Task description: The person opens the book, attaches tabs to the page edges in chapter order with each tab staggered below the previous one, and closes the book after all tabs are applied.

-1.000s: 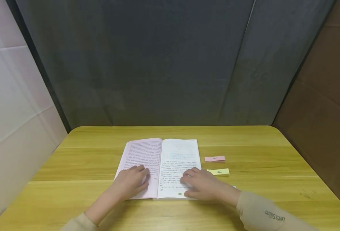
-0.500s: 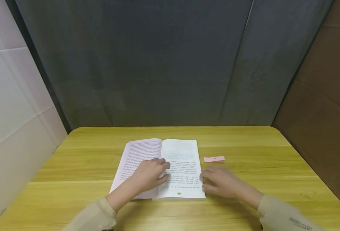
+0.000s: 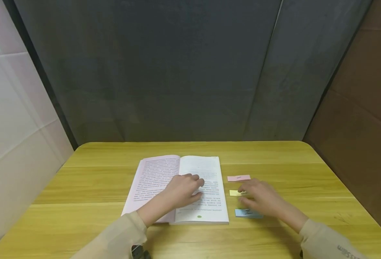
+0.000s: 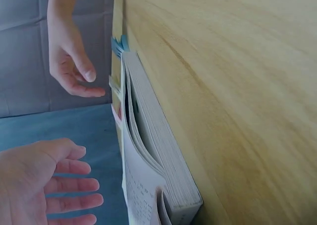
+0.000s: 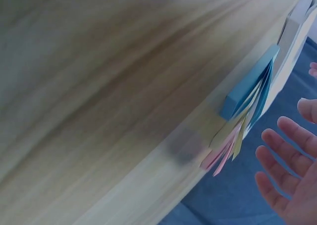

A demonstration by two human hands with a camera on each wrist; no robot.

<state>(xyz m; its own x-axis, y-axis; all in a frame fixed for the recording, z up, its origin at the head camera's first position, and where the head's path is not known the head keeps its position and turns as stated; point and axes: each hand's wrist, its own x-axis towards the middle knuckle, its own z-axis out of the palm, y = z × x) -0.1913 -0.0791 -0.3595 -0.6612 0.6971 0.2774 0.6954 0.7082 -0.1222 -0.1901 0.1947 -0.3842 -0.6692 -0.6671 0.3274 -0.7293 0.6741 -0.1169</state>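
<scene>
An open book (image 3: 161,180) lies flat near the middle of the desk (image 3: 90,187), its bottom edge toward 6 o'clock. A narrow strip of wood separates its 3 o'clock edge from three small note pads in a column: pink pad (image 3: 238,178) farthest, yellow pad (image 3: 234,193) next, blue pad (image 3: 242,213) nearest the person. Wood grain runs wide from the book to the desk's 9 o'clock edge, and from the pads to its 3 o'clock edge; the far edge spans 12 o'clock with rounded corners.

Of the two hands, the left hand (image 3: 184,190) hangs above the book's inner part, fingers loose, grasping nothing. The right hand (image 3: 258,196) is released too, hovering over the yellow pad and hiding part of it; the wrist view shows its fingers apart from the pads.

The pink pad bears one dark stroke, the blue pad three; the yellow pad's marking is partly covered. Page print is too small to read; a green mark (image 3: 199,216) sits at the page's foot. Lettering (image 3: 346,251) on the right sleeve (image 3: 321,237) is not fully legible.

A dark grey backdrop (image 3: 177,72) rises at 12 o'clock, pale cloth (image 3: 19,93) at 10, a brown panel (image 3: 358,108) at 2.
</scene>
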